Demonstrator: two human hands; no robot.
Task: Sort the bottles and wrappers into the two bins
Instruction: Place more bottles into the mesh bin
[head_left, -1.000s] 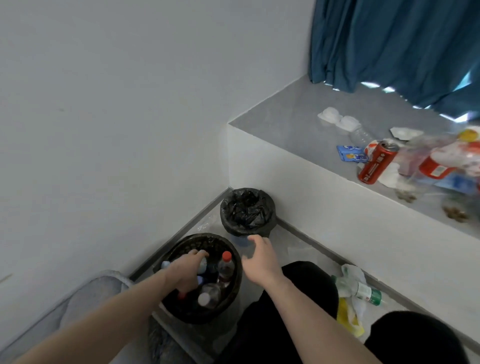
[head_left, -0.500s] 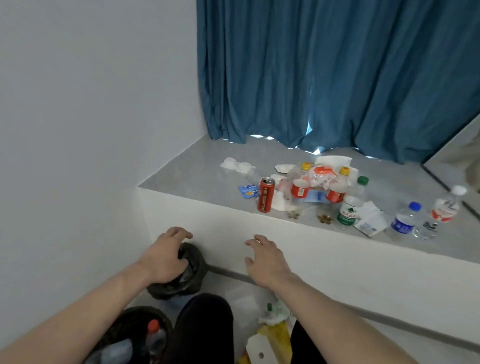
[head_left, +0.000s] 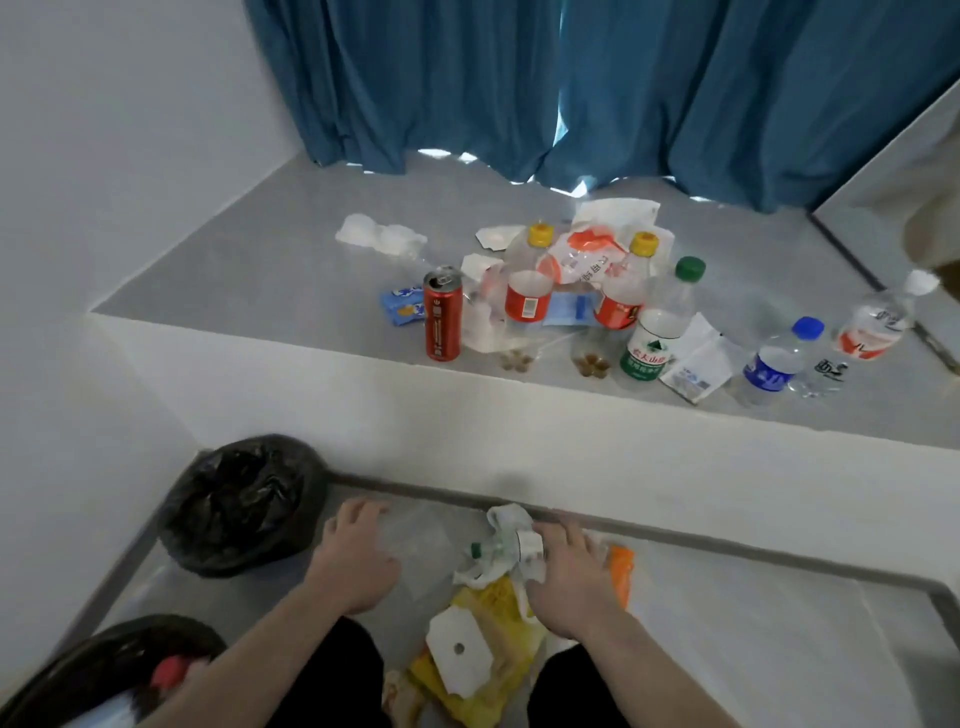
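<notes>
Reaching down to the floor, both hands work over a small heap of litter between the knees: the left hand lies flat with loose, spread fingers on a clear plastic wrapper, holding nothing, while the right hand rests with relaxed fingers against a crushed green-capped bottle lying among white paper; whether it grips it cannot be told. Near the knees lie a yellow wrapper and a white card with a hole. Two bins stand at the left: a black-bagged bin by the step, and a near bin in the corner holding a red-capped bottle. On the raised ledge stand one red can, two yellow-capped bottles with red labels, one green-capped bottle with green Chinese lettering too small to read, one blue-capped bottle, and one white-capped bottle lying tilted at the far right. Wrappers lie among them: a blue packet, a white sachet, and an orange-printed bag with blurred characters.
</notes>
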